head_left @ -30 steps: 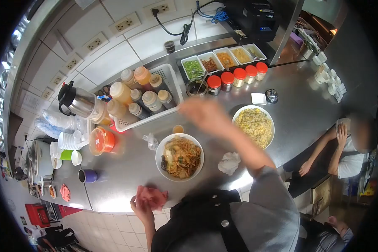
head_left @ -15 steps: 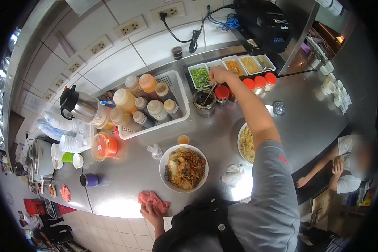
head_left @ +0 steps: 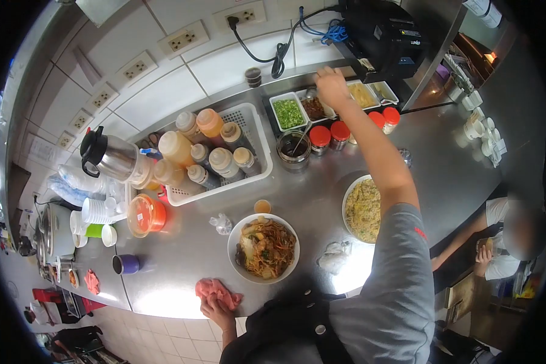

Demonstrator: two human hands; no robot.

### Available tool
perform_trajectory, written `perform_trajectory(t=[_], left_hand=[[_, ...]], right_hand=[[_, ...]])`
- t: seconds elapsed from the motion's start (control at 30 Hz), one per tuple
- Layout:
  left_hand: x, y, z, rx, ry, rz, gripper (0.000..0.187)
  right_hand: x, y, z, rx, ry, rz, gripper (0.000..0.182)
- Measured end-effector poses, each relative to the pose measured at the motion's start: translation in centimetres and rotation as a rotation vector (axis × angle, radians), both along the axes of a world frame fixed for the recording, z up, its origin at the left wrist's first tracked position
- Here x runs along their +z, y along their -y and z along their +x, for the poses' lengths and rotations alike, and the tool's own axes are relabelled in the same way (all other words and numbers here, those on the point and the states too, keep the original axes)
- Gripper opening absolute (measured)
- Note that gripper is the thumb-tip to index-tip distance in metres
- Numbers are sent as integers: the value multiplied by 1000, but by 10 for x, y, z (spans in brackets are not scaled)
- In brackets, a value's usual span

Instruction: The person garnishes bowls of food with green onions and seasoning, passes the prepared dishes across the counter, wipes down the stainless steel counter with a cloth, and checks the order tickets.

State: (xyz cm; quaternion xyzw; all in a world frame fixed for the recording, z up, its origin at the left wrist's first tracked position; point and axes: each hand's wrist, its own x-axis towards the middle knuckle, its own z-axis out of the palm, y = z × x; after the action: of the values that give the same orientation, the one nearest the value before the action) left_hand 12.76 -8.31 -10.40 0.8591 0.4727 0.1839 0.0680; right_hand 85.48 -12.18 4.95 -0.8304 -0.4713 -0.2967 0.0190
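My left hand (head_left: 217, 309) rests at the counter's near edge, its fingers closed on a crumpled pink cloth (head_left: 215, 291). My right hand (head_left: 332, 90) is stretched over the row of white condiment trays, fingers curled downward; whatever they hold is hidden. It covers the third tray. Beside it lie a tray of chopped green onion (head_left: 287, 113) and a tray of brown bits (head_left: 313, 109) with a spoon. In front stands a jar of dark sauce (head_left: 293, 147) with a spoon handle sticking out. A bowl of stir-fried noodles (head_left: 264, 249) and a bowl of fried rice (head_left: 362, 209) sit nearer me.
A white basket of squeeze bottles (head_left: 264, 145) stands left of the jar. Red-lidded jars (head_left: 320, 136) line the trays' front. Further left are a steel jug (head_left: 118, 158), an orange-lidded tub (head_left: 147, 215) and a purple cup (head_left: 126, 264). Another person (head_left: 497, 242) is at the right.
My right hand has shifted right and farther back, from over the second tray to the third, uncovering the brown bits. My left hand stays on the cloth.
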Motion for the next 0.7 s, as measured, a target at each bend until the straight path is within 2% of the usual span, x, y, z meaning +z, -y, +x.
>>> perform_trajectory(t=[0.07,0.13,0.27,0.33,0.43,0.57,0.63,0.7], left_hand=[[0,-2,1,-2,-22,14,24],[0,-4,1,2,-58,4,28],[-2,-7,0,-10,-15,3,24],[-2,-7,0,-4,-23,-4,24],[-3,-8,-1,-18,-9,18,24],[-4,-8,1,-7,-16,27,24],[-2,-8,0,-11,-25,12,25],[-3,-8,-1,-13,-29,12,26]], right_hand=[[-12,-3,2,-21,52,-32,16],[-28,-3,-1,-80,25,-231,17],[-53,-4,4,-202,-149,-110,18],[-61,-5,13,-336,-397,-55,16],[-64,2,19,-271,-443,-7,16],[-60,3,19,-246,-426,-7,16],[-52,1,11,-242,-174,37,20],[-41,0,2,-201,-129,-55,20]])
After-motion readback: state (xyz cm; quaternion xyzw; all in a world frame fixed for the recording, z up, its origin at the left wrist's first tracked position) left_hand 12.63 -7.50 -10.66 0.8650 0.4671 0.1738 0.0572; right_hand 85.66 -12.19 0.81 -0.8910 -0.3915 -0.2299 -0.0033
